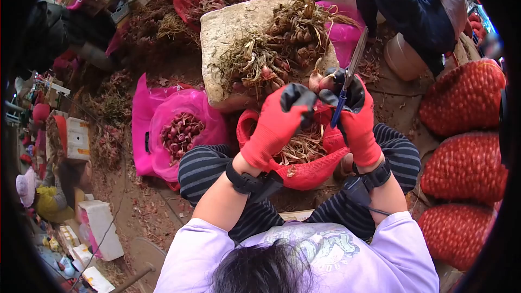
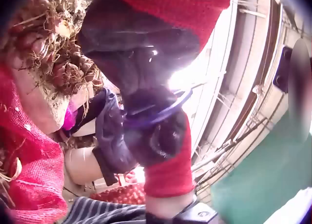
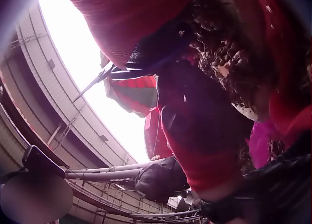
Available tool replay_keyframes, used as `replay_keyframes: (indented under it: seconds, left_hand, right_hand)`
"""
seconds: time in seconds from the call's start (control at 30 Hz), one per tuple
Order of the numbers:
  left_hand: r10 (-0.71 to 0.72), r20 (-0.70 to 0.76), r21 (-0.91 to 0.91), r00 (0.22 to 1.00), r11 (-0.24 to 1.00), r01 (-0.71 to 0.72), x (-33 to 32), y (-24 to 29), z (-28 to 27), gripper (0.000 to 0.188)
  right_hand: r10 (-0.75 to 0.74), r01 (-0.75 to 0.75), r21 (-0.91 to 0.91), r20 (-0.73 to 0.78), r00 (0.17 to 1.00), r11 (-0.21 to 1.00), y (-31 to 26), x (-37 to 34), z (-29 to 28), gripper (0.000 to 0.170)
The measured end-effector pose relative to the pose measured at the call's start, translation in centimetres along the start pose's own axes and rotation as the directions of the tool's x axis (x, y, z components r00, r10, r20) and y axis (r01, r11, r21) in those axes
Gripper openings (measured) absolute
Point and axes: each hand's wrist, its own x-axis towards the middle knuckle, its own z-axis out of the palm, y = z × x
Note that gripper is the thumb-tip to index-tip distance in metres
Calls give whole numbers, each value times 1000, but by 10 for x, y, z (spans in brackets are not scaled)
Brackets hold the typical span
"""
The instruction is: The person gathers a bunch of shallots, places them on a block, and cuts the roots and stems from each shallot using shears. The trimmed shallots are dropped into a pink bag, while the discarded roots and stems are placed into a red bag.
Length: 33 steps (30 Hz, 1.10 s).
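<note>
Both hands wear red gloves with black palms and fingers. In the head view my right hand (image 1: 358, 122) grips scissors (image 1: 350, 70) by their blue handles, blades pointing away from me. My left hand (image 1: 282, 122) is bent in beside it, black fingers curled inward; I cannot tell whether something is between them. A pair of pinkish shallots (image 1: 320, 80) shows between the two hands, right at the right fingertips. Just beyond, bunches of shallots (image 1: 260, 65) with dry stalks and roots lie on a pale block (image 1: 222, 32). The left wrist view shows a blue scissor handle (image 2: 161, 112) close under the left fingers.
Below the hands a red mesh bag (image 1: 309, 179) holds dry trimmings. At the left, a pink bag (image 1: 146, 149) contains loose shallots (image 1: 182, 133). Full red mesh sacks (image 1: 461, 97) line the right side. Another person (image 1: 412, 5) sits at the upper right near a white bucket (image 1: 401, 59).
</note>
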Motion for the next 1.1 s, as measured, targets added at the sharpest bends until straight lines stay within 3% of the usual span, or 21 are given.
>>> replay_keyframes:
  seconds: [0.03,0.1,0.2,0.23,0.3,0.33,0.43,0.53,0.63,0.67,0.7,0.73,0.77,0.83,0.87,0.9,0.97,1.0,1.1]
  left_hand:
    - [-53,-75,-207,996,978,36,1,3,1,10]
    - [-60,-122,-255,991,967,27,1,10,4,14]
    - [-27,-65,-169,997,986,16,3,-2,2,17]
    - [121,-96,65,988,991,-115,3,-5,-2,17]
    - [406,-46,511,913,795,-328,4,-5,-12,18]
    - [296,-81,488,952,844,-221,5,-2,-12,17]
    - [462,34,910,886,353,-219,0,7,-10,18]
    - [530,3,930,848,310,-197,1,3,-6,13]
    - [626,-4,705,780,555,-442,1,4,4,11]
    - [612,51,707,789,536,-461,-2,0,9,11]
    - [596,107,708,796,517,-481,-6,-6,15,11]
    - [548,102,628,831,612,-481,-5,-9,19,12]
    - [489,63,544,870,714,-441,-3,-18,16,12]
    - [349,9,350,937,877,-330,1,-29,11,11]
    - [3,74,117,997,993,-12,6,-30,0,16]
    - [-75,51,-141,996,987,81,6,-16,-1,25]
    - [30,-37,-413,999,910,-42,8,-6,0,34]
    - [39,6,-395,999,918,-33,8,-4,1,33]
    - [85,86,-382,993,923,-46,7,-6,-3,33]
  right_hand:
    - [11,-11,3,-11,1000,1000,0,-1,0,34]
    - [31,-31,7,-28,999,999,0,-2,0,32]
    - [-113,151,-339,129,985,928,7,-4,-4,30]
    - [-93,135,-324,141,986,936,5,-5,-3,30]
    - [-56,103,-295,162,985,950,-4,-8,2,30]
    - [24,13,-225,159,987,974,-3,-10,1,30]
    - [97,-92,-47,111,989,995,0,-11,5,31]
    - [8,41,-267,179,984,963,9,-11,0,32]
    - [265,-265,120,10,964,957,0,-15,11,29]
    - [153,-154,52,29,988,987,14,-12,4,27]
    - [211,-212,138,18,977,968,8,-9,4,27]
    - [269,-265,222,14,963,938,-2,-6,5,28]
    - [326,-315,302,15,945,900,-8,-3,4,28]
    - [298,-341,514,168,940,787,3,3,-9,25]
    - [321,-341,572,140,937,746,4,1,-12,26]
    - [344,-335,630,113,932,701,1,0,-12,27]
    - [309,-361,656,200,930,662,20,-4,-24,32]
    - [289,-376,669,243,926,642,20,-3,-22,35]
    - [416,-463,533,215,884,708,5,-9,-15,30]
